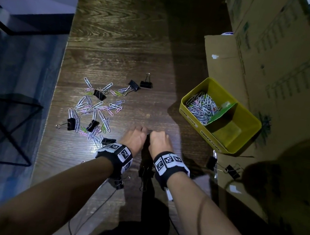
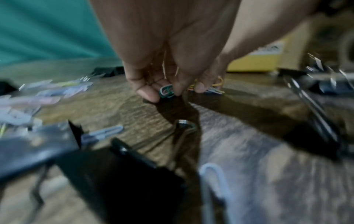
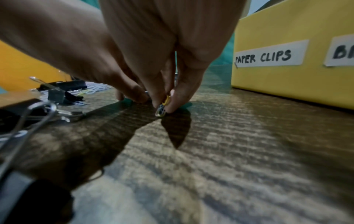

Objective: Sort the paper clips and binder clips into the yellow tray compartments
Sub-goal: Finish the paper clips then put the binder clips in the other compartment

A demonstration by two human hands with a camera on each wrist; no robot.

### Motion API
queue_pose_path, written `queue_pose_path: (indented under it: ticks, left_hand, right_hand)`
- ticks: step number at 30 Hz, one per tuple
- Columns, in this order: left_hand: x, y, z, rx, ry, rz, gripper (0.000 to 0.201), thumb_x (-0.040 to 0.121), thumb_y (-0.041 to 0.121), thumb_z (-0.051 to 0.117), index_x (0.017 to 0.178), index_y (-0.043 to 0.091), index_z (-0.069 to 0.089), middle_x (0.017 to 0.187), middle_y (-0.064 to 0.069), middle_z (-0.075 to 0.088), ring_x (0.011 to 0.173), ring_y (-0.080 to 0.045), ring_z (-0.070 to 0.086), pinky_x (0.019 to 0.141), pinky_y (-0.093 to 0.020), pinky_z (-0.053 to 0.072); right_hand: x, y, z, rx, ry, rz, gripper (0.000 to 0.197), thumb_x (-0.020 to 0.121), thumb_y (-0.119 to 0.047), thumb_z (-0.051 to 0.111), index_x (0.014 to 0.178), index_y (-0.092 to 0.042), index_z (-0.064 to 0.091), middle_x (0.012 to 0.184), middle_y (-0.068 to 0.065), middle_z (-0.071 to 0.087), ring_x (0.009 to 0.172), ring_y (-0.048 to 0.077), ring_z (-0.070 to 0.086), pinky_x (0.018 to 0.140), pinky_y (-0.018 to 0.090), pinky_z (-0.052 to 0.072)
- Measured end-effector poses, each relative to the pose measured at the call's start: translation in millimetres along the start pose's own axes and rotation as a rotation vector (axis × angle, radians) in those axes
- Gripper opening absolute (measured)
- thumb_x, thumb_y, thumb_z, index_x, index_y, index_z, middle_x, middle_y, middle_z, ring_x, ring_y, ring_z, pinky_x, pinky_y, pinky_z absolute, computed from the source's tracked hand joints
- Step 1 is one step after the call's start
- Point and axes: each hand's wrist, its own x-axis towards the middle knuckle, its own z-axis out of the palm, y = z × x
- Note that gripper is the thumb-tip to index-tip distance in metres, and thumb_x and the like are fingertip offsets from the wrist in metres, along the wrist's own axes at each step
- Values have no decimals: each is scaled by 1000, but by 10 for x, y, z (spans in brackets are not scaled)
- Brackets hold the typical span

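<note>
My left hand [image 1: 139, 133] and right hand [image 1: 157, 137] meet, fingers curled down, on the dark wooden table. The left wrist view has my left hand [image 2: 162, 94] pinching a green paper clip [image 2: 167, 91]. My right hand [image 3: 162, 106] pinches a few paper clips [image 3: 165, 101], one yellow, against the table. The yellow tray [image 1: 192, 119] stands to the right; its far compartment holds a heap of paper clips [image 1: 201, 106], and its near compartment [image 1: 229, 133] holds nothing. Loose paper clips [image 1: 97, 108] and black binder clips [image 1: 146, 84] lie scattered to the left.
Cardboard boxes [image 1: 273, 53] crowd the table's right side behind the tray. More binder clips lie under my wrists [image 1: 145, 171] and near the tray's front corner [image 1: 232, 171]. The tray wall [image 3: 287, 78] bears a "PAPER CLIPS" label [image 3: 268, 56]. The table's left edge [image 1: 57, 87] drops to the floor.
</note>
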Motion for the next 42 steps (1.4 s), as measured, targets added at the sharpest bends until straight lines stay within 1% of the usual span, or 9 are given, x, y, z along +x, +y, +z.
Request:
queue_pose_path:
  ticks: [8,12,17,21,26,33,36,39,42]
  left_hand:
    - [14,-62,-154,-9,-55,36,35,87,8,46,121,2,49,115,-21,59,106,-37,56,85,-39,44]
    - [133,-244,-171,-419,19,-189,13,77,20,65,85,11,64,86,-19,66,81,-34,63,68,-34,50]
    - [160,-331,-228,-1232,1,-386,24,80,-4,58,61,9,54,50,-5,53,43,-15,51,40,-21,45]
    - [71,-353,-399,-1813,-57,-335,15,73,-2,41,64,10,45,52,-2,43,44,-13,39,39,-20,31]
    - [34,-137,-713,-2106,-140,-207,5,57,12,34,59,12,39,52,-1,32,45,-12,26,42,-21,15]
    - [372,553,-1316,-1911,-220,-83,5,62,11,35,59,14,36,48,0,31,40,-11,25,40,-19,11]
    - [582,901,-1500,-1657,-165,-108,18,78,4,43,61,10,46,52,-5,42,43,-15,38,42,-21,27]
    - [748,1057,-1549,-1299,-148,-46,7,79,9,58,75,5,62,72,-13,59,65,-24,59,58,-28,44]
    - [775,1012,-1524,-1079,-174,-17,13,76,22,62,79,9,64,76,-11,58,72,-22,56,68,-31,40]
  right_hand:
    - [40,7,-10,-107,-71,-100,27,88,5,48,112,1,60,108,23,62,105,37,60,81,39,51]
    - [109,149,-44,127,9,72,23,91,-16,55,103,0,66,103,22,65,99,35,62,76,34,49]
    - [160,432,1,861,109,276,9,72,-22,76,64,-25,77,67,9,71,67,20,68,73,40,57]
    - [52,458,-220,1361,139,273,15,85,2,61,97,6,69,68,7,61,57,14,54,51,20,49]
    - [-142,404,-605,1634,72,176,20,90,4,45,83,-3,62,66,6,50,57,11,45,47,21,33]
    - [-103,515,-1297,1614,249,176,27,90,-3,34,72,-11,52,60,0,36,50,9,30,44,20,20]
    - [79,718,-1445,1295,399,283,26,88,-11,42,68,-10,58,59,4,48,52,15,44,50,27,39]
    - [146,902,-1512,834,311,323,28,88,-17,46,97,1,67,100,21,67,97,35,62,88,41,50]
    - [138,1021,-1509,595,210,286,30,95,-13,40,112,3,59,115,22,58,116,35,52,88,36,40]
